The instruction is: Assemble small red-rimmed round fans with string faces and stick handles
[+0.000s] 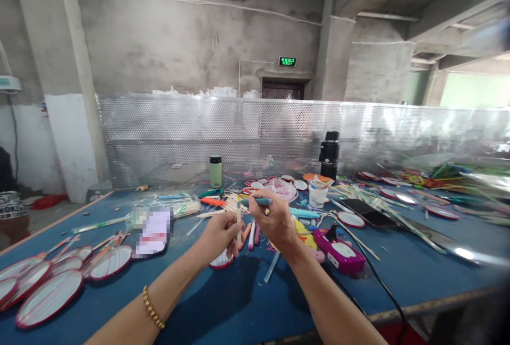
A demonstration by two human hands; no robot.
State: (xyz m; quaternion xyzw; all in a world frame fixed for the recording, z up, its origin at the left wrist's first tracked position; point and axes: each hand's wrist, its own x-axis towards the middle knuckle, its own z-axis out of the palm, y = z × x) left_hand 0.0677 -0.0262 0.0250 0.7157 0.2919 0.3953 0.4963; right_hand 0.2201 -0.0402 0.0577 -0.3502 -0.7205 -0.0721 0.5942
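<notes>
Over the middle of the table, my left hand (223, 234) is closed on a flat, pale wooden stick (239, 221), held upright. Just below those fingers shows a small white disc with a red rim (221, 263); whether the stick joins it is hidden by the hand. My right hand (275, 220) grips a teal pen (260, 201) lying nearly level, its left end at the top of the stick. Behind and between the hands are loose wooden sticks (231, 202) and pink and white markers (252, 236).
Several red-rimmed discs on sticks (51, 294) lie at left, near a pixelated phone-like object (153, 232). A purple power strip (338, 252) with a black cable is at right. Behind stand a green cup (215, 171), white tub (317, 195) and black bottle (330, 154).
</notes>
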